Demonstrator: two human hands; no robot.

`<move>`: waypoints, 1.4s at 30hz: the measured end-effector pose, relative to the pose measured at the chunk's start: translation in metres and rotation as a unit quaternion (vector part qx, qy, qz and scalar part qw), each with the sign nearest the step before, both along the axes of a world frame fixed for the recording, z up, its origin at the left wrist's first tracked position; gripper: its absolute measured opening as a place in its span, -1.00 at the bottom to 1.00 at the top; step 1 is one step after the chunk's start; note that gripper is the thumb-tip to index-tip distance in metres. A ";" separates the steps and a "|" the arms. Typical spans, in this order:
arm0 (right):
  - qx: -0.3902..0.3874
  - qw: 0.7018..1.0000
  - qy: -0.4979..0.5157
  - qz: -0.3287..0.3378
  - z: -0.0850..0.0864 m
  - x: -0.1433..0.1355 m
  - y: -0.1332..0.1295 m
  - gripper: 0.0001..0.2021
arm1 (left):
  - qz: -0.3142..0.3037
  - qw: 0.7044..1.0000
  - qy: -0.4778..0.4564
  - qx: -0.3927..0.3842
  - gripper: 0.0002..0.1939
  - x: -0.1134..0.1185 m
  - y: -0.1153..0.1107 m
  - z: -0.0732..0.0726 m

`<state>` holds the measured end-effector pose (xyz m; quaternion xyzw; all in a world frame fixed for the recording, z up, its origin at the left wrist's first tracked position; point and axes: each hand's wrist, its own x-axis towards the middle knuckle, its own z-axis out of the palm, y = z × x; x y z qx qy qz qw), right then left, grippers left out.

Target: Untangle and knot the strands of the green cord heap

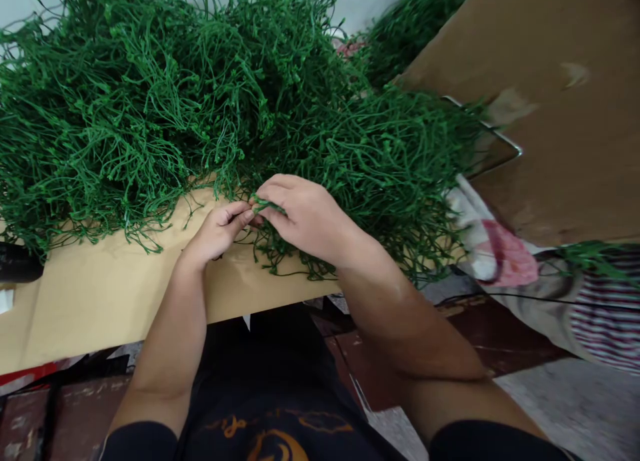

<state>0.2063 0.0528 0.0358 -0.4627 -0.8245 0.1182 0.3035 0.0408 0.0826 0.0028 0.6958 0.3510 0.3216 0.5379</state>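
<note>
Before green stems [215,108], orange shirt lettering [233,426]

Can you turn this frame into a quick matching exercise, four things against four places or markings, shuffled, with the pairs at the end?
Things
1. small green piece
2. tan sheet
3. brown board
4. dark shirt

Places and markings
A. fills the upper right corner
B. bears an orange print
C. at the fingertips of the left hand and right hand
D. lies under the heap of green strands

Pairs: 1-C, 2-D, 3-A, 4-B
</note>
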 end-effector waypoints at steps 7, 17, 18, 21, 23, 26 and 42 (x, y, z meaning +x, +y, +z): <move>0.013 0.938 0.332 -0.104 -0.004 0.008 0.014 -0.69 | 0.018 0.998 -0.049 -0.023 -0.64 0.001 0.002 0.000; -0.038 0.924 0.372 -0.076 -0.010 0.000 0.017 -0.77 | 0.089 0.994 -0.015 0.059 -0.75 0.002 0.001 0.000; -0.038 0.929 0.361 -0.076 -0.010 -0.005 0.016 -0.79 | 0.091 0.994 -0.022 0.053 -0.73 0.004 0.001 0.000; -0.036 0.943 0.323 -0.066 -0.010 -0.017 0.012 -0.82 | 0.111 0.992 -0.039 0.041 -0.69 0.008 0.001 -0.003; -0.045 0.947 0.313 -0.051 -0.010 -0.022 0.012 -0.81 | 0.132 0.989 -0.050 0.033 -0.71 0.009 0.002 -0.005; -0.069 0.942 0.326 -0.028 -0.009 -0.023 0.016 -0.74 | 0.147 0.987 -0.066 0.021 -0.74 0.008 0.003 -0.005; -0.074 0.941 0.326 -0.058 0.007 0.007 0.047 -0.68 | 0.063 0.994 -0.078 0.036 -0.75 0.004 0.002 -0.007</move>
